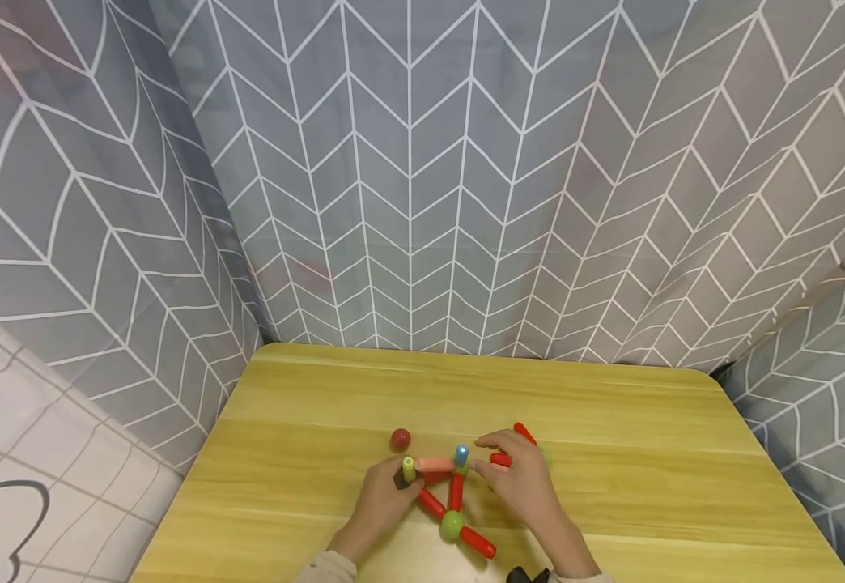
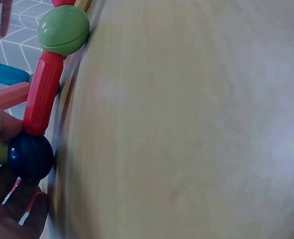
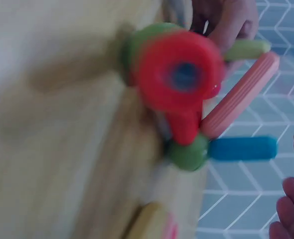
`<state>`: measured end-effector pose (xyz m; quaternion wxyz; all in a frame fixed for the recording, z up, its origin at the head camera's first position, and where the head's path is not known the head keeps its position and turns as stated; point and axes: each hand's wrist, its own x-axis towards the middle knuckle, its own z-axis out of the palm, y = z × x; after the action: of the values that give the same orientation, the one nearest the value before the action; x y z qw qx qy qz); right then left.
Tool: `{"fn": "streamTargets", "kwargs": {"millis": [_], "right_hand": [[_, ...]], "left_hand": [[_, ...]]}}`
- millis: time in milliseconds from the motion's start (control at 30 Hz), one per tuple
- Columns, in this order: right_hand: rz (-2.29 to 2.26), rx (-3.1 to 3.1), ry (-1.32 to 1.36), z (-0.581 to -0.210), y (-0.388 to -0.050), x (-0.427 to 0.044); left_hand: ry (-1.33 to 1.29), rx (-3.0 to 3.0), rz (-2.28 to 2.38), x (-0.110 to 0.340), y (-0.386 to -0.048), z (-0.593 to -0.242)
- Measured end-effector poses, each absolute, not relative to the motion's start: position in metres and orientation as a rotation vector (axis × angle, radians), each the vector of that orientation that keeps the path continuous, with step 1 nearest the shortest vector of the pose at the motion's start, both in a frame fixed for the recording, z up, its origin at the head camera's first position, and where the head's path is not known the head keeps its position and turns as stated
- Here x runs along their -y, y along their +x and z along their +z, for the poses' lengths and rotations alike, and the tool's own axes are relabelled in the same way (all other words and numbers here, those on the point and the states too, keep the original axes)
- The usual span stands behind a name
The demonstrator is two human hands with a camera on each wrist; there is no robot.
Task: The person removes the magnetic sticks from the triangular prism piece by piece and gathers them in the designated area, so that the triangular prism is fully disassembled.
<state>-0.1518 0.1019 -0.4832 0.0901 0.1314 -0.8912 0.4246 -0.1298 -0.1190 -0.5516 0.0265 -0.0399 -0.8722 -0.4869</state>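
Observation:
A frame of magnetic rods and balls stands on the table. My left hand (image 1: 381, 497) holds its corner, thumb and fingers around a dark blue ball (image 2: 31, 157). From that ball rise a yellow-green rod (image 1: 409, 468) and a red rod (image 2: 43, 94), the latter running to the near green ball (image 1: 452, 526). Another red rod (image 1: 477, 542) sticks out from the green ball. A pink rod (image 1: 435, 465) slants across the far side, beside an upright blue rod (image 1: 462, 455). My right hand (image 1: 523, 479), fingers spread and holding nothing, hovers right of the blue rod.
A loose red ball (image 1: 400, 440) lies beyond the left hand. Red rods (image 1: 524, 433) and a green ball (image 1: 545, 455) lie behind the right hand, partly hidden. A black object (image 1: 527, 576) shows at the near edge. Patterned curtain (image 1: 408, 202) hangs behind the wooden table (image 1: 306, 397).

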Motion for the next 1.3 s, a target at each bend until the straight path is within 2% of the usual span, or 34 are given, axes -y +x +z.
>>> {"fn": "streamTargets", "kwargs": {"millis": [267,500,1133,1300], "right_hand": [[1.107,2.789,0.743,-0.467,-0.153,-0.078],[1.104,2.845,0.976,-0.472,-0.154,-0.068],[1.08,2.757,1.075,-0.488,-0.156,-0.062],[1.092,2.803,1.012,-0.487,-0.159,-0.065]], "left_hand": [[-0.195,2.699,-1.44,0.122,-0.129,-0.553],[-0.246,2.705,-1.482,0.122,-0.129,-0.553],[-0.298,2.695,-1.487,0.122,-0.125,-0.557],[-0.307,2.71,-1.464,0.122,-0.123,-0.557]]}}
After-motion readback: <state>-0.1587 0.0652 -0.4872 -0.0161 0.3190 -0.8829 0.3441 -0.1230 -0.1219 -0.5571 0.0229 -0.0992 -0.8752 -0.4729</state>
